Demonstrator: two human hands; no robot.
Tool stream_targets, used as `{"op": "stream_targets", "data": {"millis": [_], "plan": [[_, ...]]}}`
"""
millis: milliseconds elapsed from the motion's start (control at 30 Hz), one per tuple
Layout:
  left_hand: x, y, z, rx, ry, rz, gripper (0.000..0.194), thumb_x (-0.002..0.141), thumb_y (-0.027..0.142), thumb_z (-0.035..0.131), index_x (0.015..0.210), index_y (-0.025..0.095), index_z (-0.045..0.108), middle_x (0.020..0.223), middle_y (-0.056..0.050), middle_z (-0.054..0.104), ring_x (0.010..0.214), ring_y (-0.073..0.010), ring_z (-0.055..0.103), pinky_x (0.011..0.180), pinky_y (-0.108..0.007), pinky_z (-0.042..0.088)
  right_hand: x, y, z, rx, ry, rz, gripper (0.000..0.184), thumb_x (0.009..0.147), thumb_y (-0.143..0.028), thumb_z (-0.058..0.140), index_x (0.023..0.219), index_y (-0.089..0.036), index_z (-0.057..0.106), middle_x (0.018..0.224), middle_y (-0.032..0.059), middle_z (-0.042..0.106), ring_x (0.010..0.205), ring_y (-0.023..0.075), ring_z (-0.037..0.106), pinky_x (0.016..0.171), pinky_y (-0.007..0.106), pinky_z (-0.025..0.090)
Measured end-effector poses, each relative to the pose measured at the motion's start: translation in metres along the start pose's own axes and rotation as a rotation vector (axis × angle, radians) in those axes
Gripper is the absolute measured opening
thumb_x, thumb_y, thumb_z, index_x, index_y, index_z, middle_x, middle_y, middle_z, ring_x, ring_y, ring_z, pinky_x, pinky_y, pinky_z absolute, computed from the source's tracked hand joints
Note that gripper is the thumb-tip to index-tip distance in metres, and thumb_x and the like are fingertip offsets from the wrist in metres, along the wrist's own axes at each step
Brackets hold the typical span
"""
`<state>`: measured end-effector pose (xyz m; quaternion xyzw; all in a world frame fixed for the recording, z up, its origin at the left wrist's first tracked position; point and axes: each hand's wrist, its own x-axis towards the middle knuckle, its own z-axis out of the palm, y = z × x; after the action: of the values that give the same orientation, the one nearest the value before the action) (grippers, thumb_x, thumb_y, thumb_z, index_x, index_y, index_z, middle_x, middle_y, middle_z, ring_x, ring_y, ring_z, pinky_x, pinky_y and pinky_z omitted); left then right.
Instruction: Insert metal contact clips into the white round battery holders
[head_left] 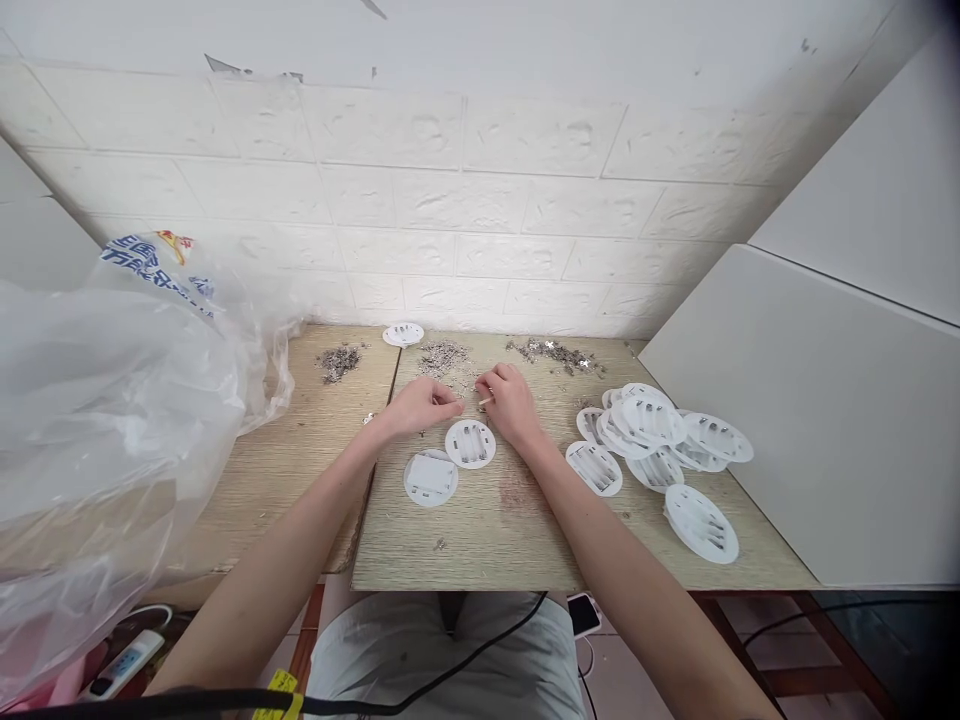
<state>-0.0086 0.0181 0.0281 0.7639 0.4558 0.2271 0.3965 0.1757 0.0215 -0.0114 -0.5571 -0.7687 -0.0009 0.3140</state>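
Observation:
My left hand [421, 406] is over the middle of the table, thumb and fingers pinched together; whatever is between them is too small to make out. Facing it, my right hand [510, 402] is closed on a thin pale stick [486, 401], its tip pointing toward the left hand. Just below the hands lies a round white plastic disc [470, 444] with slots and metal contacts. Partly under its edge is another white disc [430, 478], showing a raised rectangular cover. Behind my fingers spreads a heap of small silvery metal pieces [442, 358].
Overlapping white discs [651, 418] pile up at the right. More metal pieces lie in a dark heap [339, 362] at left and another heap [556, 352] at back right. A large clear plastic bag [112, 390] covers the left side. A black cable [450, 672] crosses my lap.

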Motion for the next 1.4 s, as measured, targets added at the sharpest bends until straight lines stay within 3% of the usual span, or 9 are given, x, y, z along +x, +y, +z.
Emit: {"op": "stream_targets", "data": {"millis": [133,300,467,633,800,967,1400], "plan": [[-0.004,-0.003,-0.007,0.042,-0.127,-0.036,0.028,0.063,0.043,0.07,0.064,0.015,0.071,0.059,-0.001,0.063,0.055,-0.0119,0.052,0.05,-0.022,0.035,0.001,-0.002,-0.005,0.124,0.057,0.018,0.019,0.09,-0.015,0.044,0.084,-0.016,0.062,0.088,0.009,0.061,0.085,0.0203,0.053,0.074,0.031,0.04],[-0.008,0.0,-0.003,0.066,-0.171,-0.07,0.02,0.061,0.035,0.072,0.067,0.015,0.069,0.059,0.0,0.063,0.052,-0.0106,0.052,0.046,-0.022,0.033,-0.001,-0.007,-0.012,0.349,0.047,0.07,0.013,0.086,-0.019,0.05,0.081,-0.016,0.061,0.081,0.0047,0.065,0.073,0.0152,0.055,0.069,0.027,0.04],[-0.009,0.01,0.001,-0.235,-0.048,-0.125,0.023,0.067,0.033,0.071,0.075,0.014,0.06,0.07,-0.004,0.066,0.059,-0.0115,0.059,0.053,-0.022,0.044,-0.005,-0.018,-0.031,0.615,0.058,0.223,0.015,0.08,-0.029,0.057,0.077,-0.016,0.064,0.073,0.0019,0.064,0.063,0.0118,0.05,0.061,0.024,0.04],[-0.008,0.017,0.001,-0.539,0.059,-0.163,0.035,0.069,0.042,0.073,0.081,0.012,0.059,0.074,-0.006,0.068,0.062,-0.0119,0.062,0.06,-0.027,0.052,-0.011,-0.025,-0.041,0.809,0.054,0.257,0.019,0.078,-0.036,0.061,0.081,-0.017,0.066,0.071,0.0008,0.062,0.057,0.0099,0.044,0.054,0.023,0.036],[-0.006,0.016,0.003,-0.743,-0.021,-0.072,0.042,0.067,0.034,0.077,0.101,0.012,0.067,0.09,-0.01,0.07,0.078,-0.0144,0.064,0.071,-0.028,0.052,-0.012,-0.025,-0.034,0.766,0.083,0.183,0.018,0.081,-0.034,0.059,0.082,-0.018,0.066,0.077,0.002,0.062,0.064,0.0112,0.049,0.058,0.024,0.039],[-0.006,0.017,0.005,-0.81,-0.104,-0.03,0.042,0.071,0.033,0.074,0.108,0.013,0.07,0.103,-0.012,0.069,0.091,-0.017,0.063,0.079,-0.029,0.05,-0.01,-0.025,-0.029,0.667,0.131,0.156,0.016,0.082,-0.031,0.059,0.08,-0.017,0.066,0.08,0.0031,0.06,0.07,0.0127,0.051,0.063,0.025,0.04],[-0.003,0.014,0.009,-0.945,-0.009,-0.077,0.031,0.069,0.034,0.076,0.091,0.012,0.074,0.089,-0.009,0.07,0.08,-0.0127,0.06,0.076,-0.026,0.048,-0.011,-0.026,-0.031,0.493,0.172,0.04,0.014,0.083,-0.028,0.056,0.074,-0.018,0.057,0.074,0.0021,0.058,0.067,0.0139,0.051,0.064,0.027,0.04]]}}
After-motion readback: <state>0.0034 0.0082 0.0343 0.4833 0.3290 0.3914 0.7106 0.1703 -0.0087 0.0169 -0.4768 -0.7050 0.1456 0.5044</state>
